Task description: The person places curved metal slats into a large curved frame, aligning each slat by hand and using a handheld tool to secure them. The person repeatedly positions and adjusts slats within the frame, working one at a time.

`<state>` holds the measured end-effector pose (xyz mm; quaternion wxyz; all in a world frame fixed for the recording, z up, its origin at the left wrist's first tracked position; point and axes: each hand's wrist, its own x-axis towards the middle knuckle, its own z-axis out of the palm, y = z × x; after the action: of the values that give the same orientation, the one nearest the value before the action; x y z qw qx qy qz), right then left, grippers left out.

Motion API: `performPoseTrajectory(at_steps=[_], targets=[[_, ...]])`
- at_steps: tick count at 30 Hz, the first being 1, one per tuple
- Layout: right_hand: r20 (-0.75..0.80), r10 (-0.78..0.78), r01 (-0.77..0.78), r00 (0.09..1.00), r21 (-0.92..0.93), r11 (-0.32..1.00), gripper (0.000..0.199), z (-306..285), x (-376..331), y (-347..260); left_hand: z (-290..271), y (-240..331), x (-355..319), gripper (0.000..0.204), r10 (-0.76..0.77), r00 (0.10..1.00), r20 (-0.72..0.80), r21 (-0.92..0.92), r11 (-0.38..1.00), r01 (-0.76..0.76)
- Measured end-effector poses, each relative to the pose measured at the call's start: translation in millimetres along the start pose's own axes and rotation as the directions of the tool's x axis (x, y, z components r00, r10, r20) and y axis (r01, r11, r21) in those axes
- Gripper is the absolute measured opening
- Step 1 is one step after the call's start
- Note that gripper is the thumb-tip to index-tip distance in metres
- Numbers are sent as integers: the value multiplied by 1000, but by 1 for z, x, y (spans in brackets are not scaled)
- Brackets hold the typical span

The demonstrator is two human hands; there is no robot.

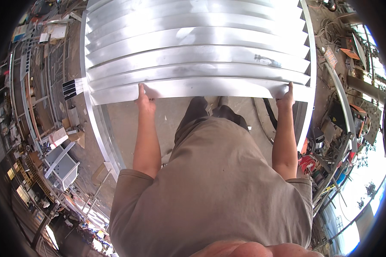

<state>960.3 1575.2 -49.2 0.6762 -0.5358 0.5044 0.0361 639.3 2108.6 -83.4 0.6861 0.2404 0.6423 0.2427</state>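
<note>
From my remote seat I am looking down past a person's brown shirt [227,171] at a silver louvred panel [193,34] spreading out ahead of the fingers. The left hand [145,102] and the right hand [286,97] are gripping the near edge of the lowest slat [214,88], well apart from each other. On each side the fingers are clamping the slat, the thumb lying on its upper face and the others mostly hidden beneath. The slat is stretching between both hands and outward beyond them, toward the frame's left rail [86,81] and right rail [312,64]; whether its ends are fastened, I cannot tell.

I am judging this step to be steadying or seating the slat, and the next move to be calling for even force from both hands, so neither end is skewing.

As for containers, a grey tray-like box [67,165] is sitting well to the left of the left fingers, a pale strip [58,160] lying across it; its contents are too small to make out.
</note>
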Motion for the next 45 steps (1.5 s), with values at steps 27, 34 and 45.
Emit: performPoseTrajectory(at_steps=[27,34,45], targets=[[18,54,-51,998,-149,988,85,-22,8,12,17,5,-40,88,92,981,-172,226,973,-51],[-6,-554,471,832,-521,712,64,-25,-46,9,42,44,-46,52,726,648,231,701,338,-628],[901,-395,948,179,-266,-176,48,232,-130,26,284,92,4,103,199,400,895,432,-611,-664]])
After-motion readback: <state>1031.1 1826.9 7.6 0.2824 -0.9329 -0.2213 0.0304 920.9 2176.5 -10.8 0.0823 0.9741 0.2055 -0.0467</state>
